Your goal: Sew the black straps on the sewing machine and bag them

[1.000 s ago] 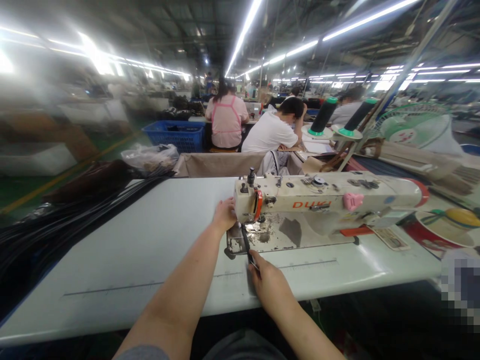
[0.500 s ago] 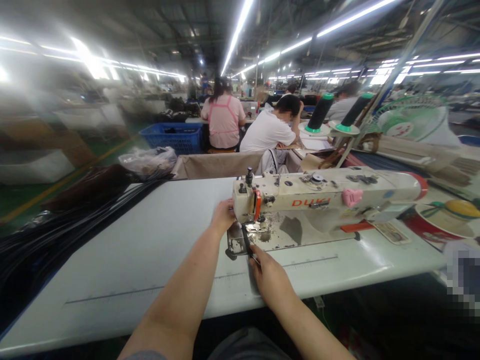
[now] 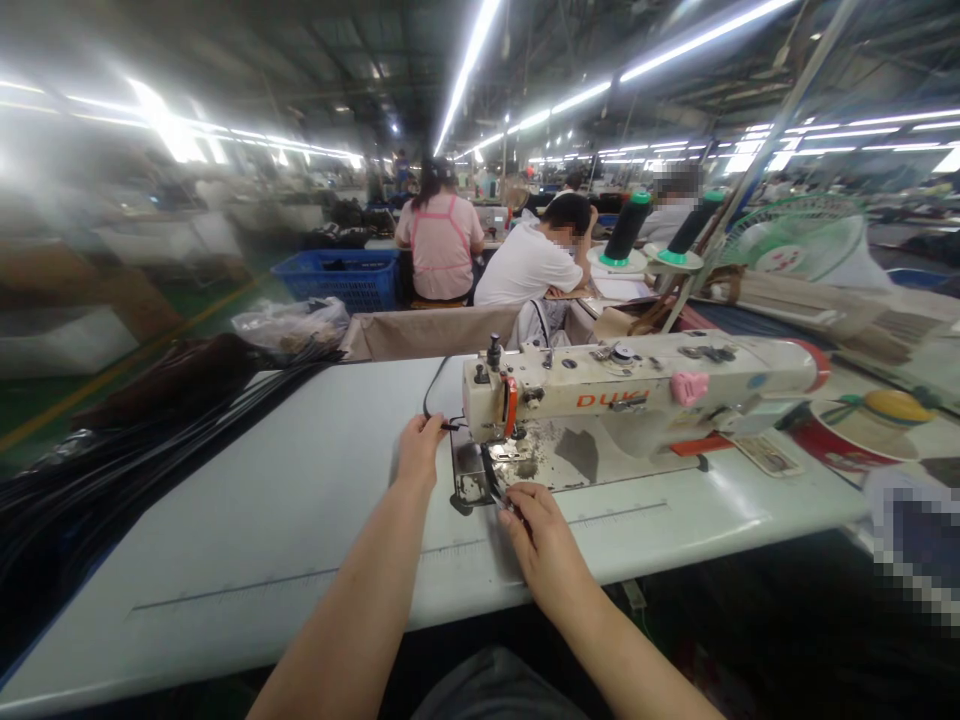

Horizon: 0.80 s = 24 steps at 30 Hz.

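Note:
My left hand (image 3: pixel 420 445) is closed in a pinch on a thin black strap (image 3: pixel 429 392), just left of the sewing machine's (image 3: pixel 637 395) needle end. One short end sticks out of the fingers towards the machine, and the rest loops up and back across the table. My right hand (image 3: pixel 536 535) is at the front edge of the machine bed, fingers closed on another black strap piece (image 3: pixel 490 474) that runs back under the presser foot area. Something shiny shows at its fingertips, too small to make out.
The white table (image 3: pixel 300 480) carries a printed ruler line. Long black straps (image 3: pixel 187 430) hang over its left edge. Two black thread cones (image 3: pixel 626 230) stand behind the machine. A blue crate (image 3: pixel 337 280), a fan (image 3: pixel 795 240) and two seated people are beyond.
My left hand has drawn back left from the needle end, and a looping black strap now shows in it. My right hand stays near the bed's front edge, its fingers slightly shifted.

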Tool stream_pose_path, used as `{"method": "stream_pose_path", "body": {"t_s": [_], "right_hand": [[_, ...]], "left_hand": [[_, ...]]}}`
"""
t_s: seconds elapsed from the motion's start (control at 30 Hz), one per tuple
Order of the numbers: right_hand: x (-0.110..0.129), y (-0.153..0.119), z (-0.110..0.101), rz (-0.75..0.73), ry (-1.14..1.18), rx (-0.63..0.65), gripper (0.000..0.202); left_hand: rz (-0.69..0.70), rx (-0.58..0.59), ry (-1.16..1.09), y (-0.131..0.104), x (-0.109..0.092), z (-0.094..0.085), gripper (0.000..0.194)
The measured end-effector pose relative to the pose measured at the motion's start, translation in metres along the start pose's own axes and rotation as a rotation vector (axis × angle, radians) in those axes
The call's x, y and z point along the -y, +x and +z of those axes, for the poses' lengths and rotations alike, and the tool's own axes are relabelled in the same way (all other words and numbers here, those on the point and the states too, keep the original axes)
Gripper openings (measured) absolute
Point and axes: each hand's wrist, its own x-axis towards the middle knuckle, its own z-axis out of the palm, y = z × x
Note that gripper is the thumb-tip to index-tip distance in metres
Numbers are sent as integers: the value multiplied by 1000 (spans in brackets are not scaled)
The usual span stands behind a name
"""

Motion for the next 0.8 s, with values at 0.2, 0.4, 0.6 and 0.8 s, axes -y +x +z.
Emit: {"method": "stream_pose_path", "body": {"t_s": [0.2, 0.4, 0.6, 0.8], "right_hand": [[11, 8, 16, 119, 195, 192, 30], [5, 27, 45, 375, 506, 337, 44], [0, 44, 72, 411, 581, 409, 44], [14, 52, 83, 393, 656, 491, 51]], "left_hand": [[-51, -85, -226, -37, -8, -30, 40], [-26, -109, -257, -76, -15, -58, 38], [25, -119, -147, -109, -18, -84, 36], [69, -150, -93, -136, -24, -106, 30]]}}
